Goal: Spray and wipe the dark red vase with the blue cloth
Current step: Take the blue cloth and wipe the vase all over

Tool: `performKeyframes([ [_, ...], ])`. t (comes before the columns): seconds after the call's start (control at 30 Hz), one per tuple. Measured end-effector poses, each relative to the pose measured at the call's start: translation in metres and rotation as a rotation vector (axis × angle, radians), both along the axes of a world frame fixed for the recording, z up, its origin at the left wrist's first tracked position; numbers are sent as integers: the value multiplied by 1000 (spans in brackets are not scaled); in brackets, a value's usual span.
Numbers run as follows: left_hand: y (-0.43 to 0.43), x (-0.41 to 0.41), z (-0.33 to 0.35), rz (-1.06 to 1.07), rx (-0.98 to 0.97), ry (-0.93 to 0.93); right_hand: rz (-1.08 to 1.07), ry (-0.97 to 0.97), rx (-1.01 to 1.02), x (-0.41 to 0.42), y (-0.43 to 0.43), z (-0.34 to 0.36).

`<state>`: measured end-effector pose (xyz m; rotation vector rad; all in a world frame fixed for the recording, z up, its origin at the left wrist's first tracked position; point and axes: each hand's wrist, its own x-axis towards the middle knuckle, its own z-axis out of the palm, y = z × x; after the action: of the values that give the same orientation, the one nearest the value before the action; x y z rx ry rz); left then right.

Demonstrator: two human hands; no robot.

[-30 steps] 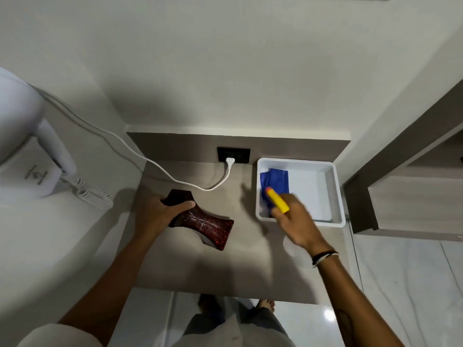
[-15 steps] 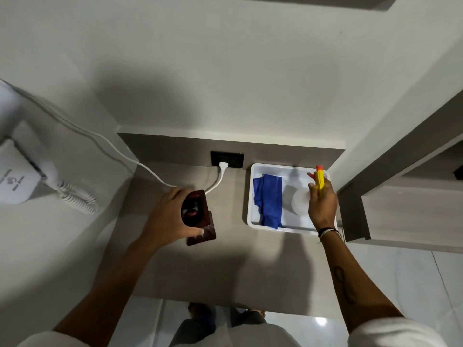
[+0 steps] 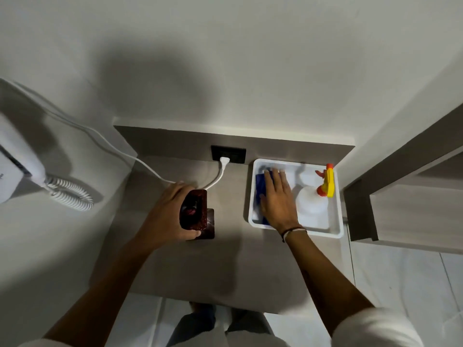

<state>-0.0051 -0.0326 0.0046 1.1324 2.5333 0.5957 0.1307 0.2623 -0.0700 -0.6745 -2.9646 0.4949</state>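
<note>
L hand [image 3: 170,216] clamped round dark red vase [image 3: 198,214], upright on desk [image 3: 225,266]. Looks rigid, glossy, prob. breakable; hold mid-body. R hand [image 3: 278,199] flat, fingers apart, on soft blue cloth [image 3: 260,181].

The dark red vase [image 3: 196,215] stands upright on the grey desk [image 3: 225,266], seen from above so its dark, rectangular mouth faces the camera and its speckled, glossy base shows at the lower right. The blue cloth [image 3: 260,181] lies in the left part of a white tray [image 3: 335,231], mostly covered, with a deep blue edge showing. The spray bottle [image 3: 313,204] stands upright in the right part of the same tray: a clear white body with a yellow and orange trigger head.
</note>
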Motion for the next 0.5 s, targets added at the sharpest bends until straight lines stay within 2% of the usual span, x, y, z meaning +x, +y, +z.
performKeyframes([
  [0.1, 1, 1, -1, 10, -11, -2, 1, -289, -37, -14, 10, -21],
  [0.2, 2, 2, 0, 3, -14, 8, -8, -410, -54, -19, 20, -39],
  [0.3, 3, 2, -1, -11, -7, 51, -3, -372, -40, -21, 22, -56],
  [0.4, 2, 4, 0, 11, 39, -15, 24, -296, 4, -19, 26, -64],
  [0.5, -4, 9, 1, 68, 186, -73, -70, -149, -163, -17, 41, -48],
])
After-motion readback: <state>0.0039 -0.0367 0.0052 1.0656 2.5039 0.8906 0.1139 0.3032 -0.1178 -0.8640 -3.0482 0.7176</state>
